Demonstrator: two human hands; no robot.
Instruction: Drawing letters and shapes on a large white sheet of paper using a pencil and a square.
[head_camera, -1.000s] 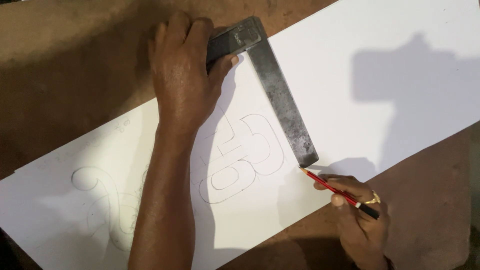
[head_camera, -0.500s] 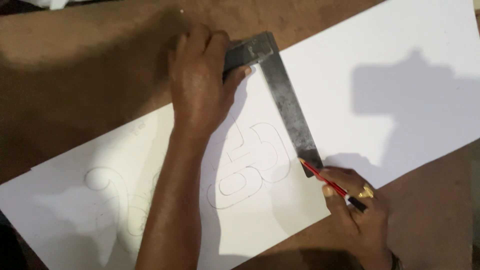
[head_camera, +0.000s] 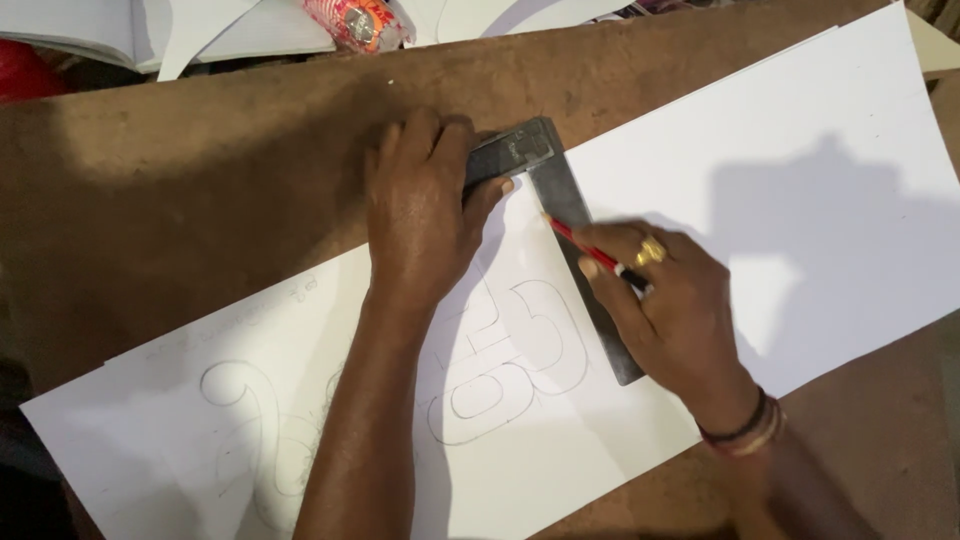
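A metal square (head_camera: 570, 230) lies on a long white sheet (head_camera: 800, 200) on the brown bench (head_camera: 200, 180). Its blade runs from the corner near the far edge of the sheet down toward the person, slanting a little right. The left hand (head_camera: 420, 215) presses flat on the thick stock, fingers spread over it. The right hand (head_camera: 665, 300) lies across the blade, pinching a red pencil (head_camera: 590, 250) whose tip touches the blade's left edge near the corner, just beside the left hand's fingertips.
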